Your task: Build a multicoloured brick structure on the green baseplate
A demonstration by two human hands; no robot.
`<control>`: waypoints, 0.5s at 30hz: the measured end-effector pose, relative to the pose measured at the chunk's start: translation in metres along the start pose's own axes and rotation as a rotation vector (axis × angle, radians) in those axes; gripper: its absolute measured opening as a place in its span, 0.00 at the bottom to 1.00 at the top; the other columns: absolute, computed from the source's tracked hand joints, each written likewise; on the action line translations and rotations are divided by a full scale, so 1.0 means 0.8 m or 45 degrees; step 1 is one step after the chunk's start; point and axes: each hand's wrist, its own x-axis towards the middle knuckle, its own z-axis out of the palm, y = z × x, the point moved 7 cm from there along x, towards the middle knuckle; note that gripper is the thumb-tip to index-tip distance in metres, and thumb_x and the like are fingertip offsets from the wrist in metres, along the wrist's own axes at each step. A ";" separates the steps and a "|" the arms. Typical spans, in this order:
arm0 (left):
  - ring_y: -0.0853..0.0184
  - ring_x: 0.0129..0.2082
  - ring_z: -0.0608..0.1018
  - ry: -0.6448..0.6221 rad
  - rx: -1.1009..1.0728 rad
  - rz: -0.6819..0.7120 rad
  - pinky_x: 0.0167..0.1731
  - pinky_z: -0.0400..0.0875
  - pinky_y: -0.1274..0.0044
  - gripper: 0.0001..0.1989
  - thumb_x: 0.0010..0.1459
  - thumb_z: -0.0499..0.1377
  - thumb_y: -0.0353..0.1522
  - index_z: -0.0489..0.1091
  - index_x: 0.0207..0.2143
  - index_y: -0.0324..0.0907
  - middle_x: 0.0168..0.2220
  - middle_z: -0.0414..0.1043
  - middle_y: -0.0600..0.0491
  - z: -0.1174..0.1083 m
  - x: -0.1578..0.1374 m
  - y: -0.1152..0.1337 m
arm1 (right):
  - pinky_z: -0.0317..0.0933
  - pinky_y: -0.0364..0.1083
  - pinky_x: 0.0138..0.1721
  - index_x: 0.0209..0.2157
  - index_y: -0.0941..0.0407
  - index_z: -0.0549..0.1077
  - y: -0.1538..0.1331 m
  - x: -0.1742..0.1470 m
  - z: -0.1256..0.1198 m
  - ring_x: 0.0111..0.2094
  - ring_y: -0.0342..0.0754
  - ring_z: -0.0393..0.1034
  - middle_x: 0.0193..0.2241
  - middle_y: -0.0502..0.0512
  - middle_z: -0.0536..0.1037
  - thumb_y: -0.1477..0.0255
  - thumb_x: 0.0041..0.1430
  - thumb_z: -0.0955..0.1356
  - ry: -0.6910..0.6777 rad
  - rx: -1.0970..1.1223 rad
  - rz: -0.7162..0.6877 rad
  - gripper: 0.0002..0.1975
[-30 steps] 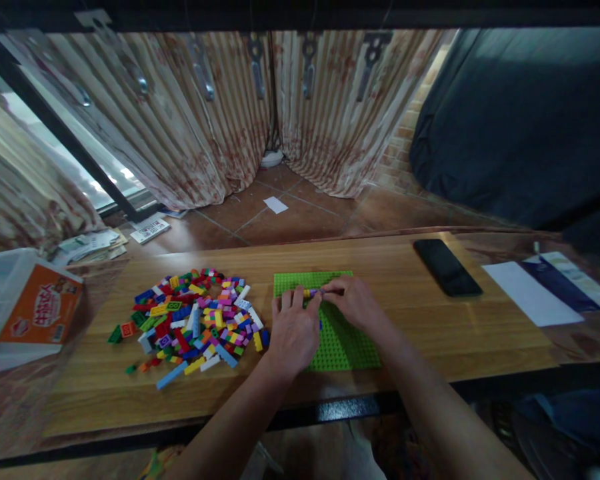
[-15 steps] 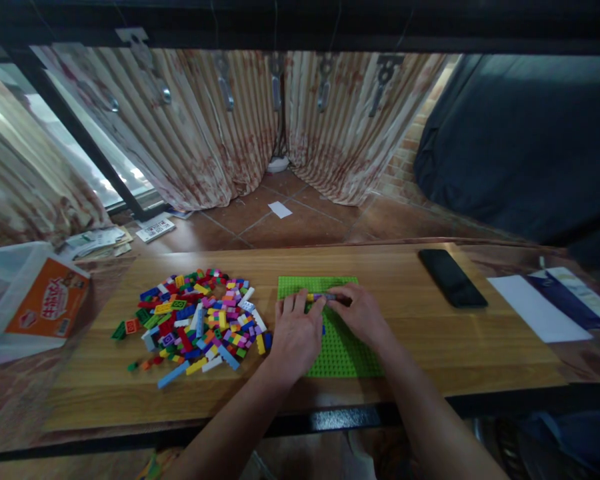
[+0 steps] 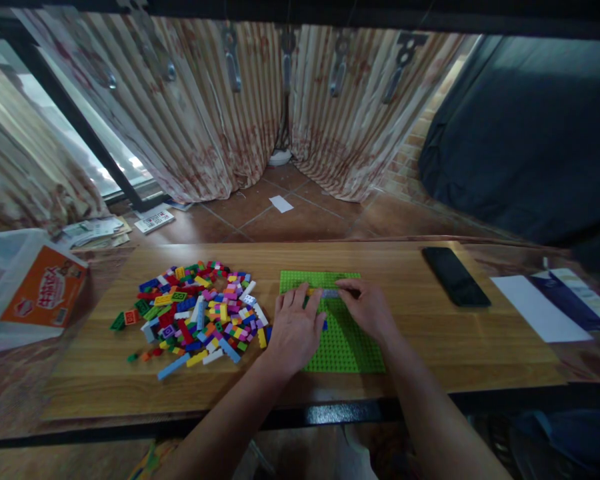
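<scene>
The green studded baseplate (image 3: 347, 353) lies on the wooden table under both hands. My left hand (image 3: 295, 330) rests over its left side, fingers stretched forward and lying flat, the index fingertip against the left end of a long light purple-blue brick (image 3: 331, 293). My right hand (image 3: 364, 308) pinches at that brick's right end, thumb and index finger close together. A bit of yellow brick (image 3: 311, 291) shows between the left fingers. Beside the left hand a small blue brick (image 3: 325, 325) sits on the plate. My left hand hides part of the plate's left side.
A heap of mixed toy bricks (image 3: 200, 313) spreads over the table's left half. To the right lies a black phone (image 3: 455, 277), with white paper (image 3: 540, 310) beyond it. A clear plastic box (image 3: 3, 267) with an orange label stands at far left.
The camera view has tilted slightly. My right fingers have shifted a little to the right along the brick, and more of its top now shows between the hands.
</scene>
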 end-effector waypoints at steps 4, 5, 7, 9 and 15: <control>0.52 0.56 0.64 0.008 0.062 0.030 0.54 0.60 0.56 0.22 0.65 0.51 0.39 0.61 0.60 0.47 0.60 0.61 0.44 0.003 -0.002 0.004 | 0.69 0.50 0.45 0.35 0.54 0.79 0.001 0.000 0.000 0.37 0.49 0.76 0.35 0.55 0.82 0.75 0.53 0.66 0.006 -0.001 0.027 0.11; 0.52 0.56 0.64 0.009 0.067 0.032 0.54 0.60 0.56 0.22 0.65 0.51 0.39 0.62 0.60 0.48 0.60 0.61 0.44 0.003 -0.002 0.005 | 0.69 0.50 0.45 0.35 0.54 0.79 0.002 0.001 0.000 0.37 0.49 0.76 0.35 0.54 0.82 0.75 0.53 0.66 0.009 0.000 0.040 0.11; 0.52 0.56 0.64 0.011 0.073 0.029 0.53 0.60 0.56 0.21 0.65 0.50 0.39 0.62 0.59 0.48 0.60 0.61 0.45 0.004 -0.002 0.006 | 0.69 0.50 0.44 0.35 0.54 0.79 0.003 0.002 0.001 0.36 0.49 0.76 0.33 0.54 0.82 0.75 0.52 0.66 0.010 0.006 0.062 0.11; 0.52 0.56 0.63 0.013 0.077 0.022 0.54 0.60 0.56 0.21 0.65 0.51 0.39 0.62 0.59 0.48 0.60 0.61 0.45 0.004 -0.001 0.007 | 0.69 0.50 0.43 0.35 0.54 0.79 0.004 0.003 0.001 0.35 0.49 0.76 0.33 0.54 0.82 0.75 0.52 0.66 0.009 0.021 0.077 0.10; 0.51 0.56 0.64 -0.002 0.088 -0.001 0.53 0.61 0.55 0.21 0.65 0.51 0.39 0.63 0.59 0.46 0.60 0.62 0.45 0.003 0.001 0.010 | 0.69 0.48 0.40 0.33 0.54 0.79 0.008 0.005 0.002 0.33 0.47 0.76 0.31 0.53 0.82 0.76 0.50 0.67 0.017 0.086 0.117 0.10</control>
